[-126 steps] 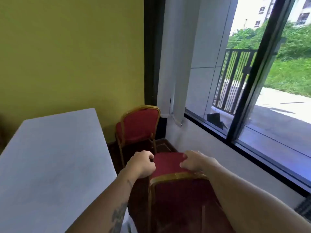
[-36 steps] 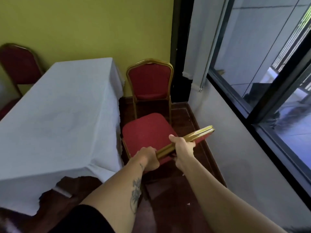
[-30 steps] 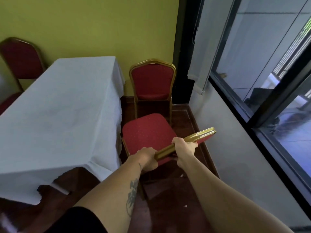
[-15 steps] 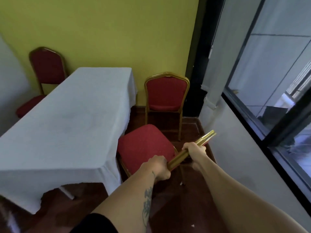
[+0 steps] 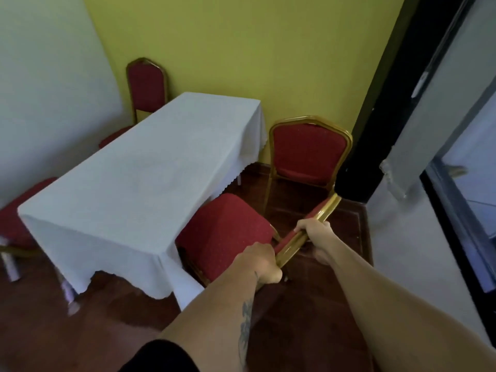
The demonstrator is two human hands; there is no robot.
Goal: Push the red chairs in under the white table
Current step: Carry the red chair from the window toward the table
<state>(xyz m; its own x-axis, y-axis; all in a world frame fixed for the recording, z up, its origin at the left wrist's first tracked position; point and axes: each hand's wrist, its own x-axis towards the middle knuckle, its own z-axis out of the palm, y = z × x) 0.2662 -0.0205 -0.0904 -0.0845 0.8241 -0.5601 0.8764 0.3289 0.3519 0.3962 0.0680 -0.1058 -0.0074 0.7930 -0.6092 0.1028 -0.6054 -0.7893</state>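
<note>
A red chair with a gold frame stands at the right long side of the white-clothed table, its seat's left edge touching the hanging cloth. My left hand and my right hand both grip the top rail of its backrest. A second red chair stands beyond it by the yellow wall, facing me and apart from the table. A third red chair stands at the table's far left. A red seat shows at the left edge, partly hidden by the table.
The yellow wall closes the far end. A black pillar and a window with a rolled blind line the right side above a low white wall. The dark wooden floor runs between the table and that wall.
The held chair has swung to face the table and slid left until its seat meets the cloth. My view has turned left, bringing in the chairs on the table's left side.
</note>
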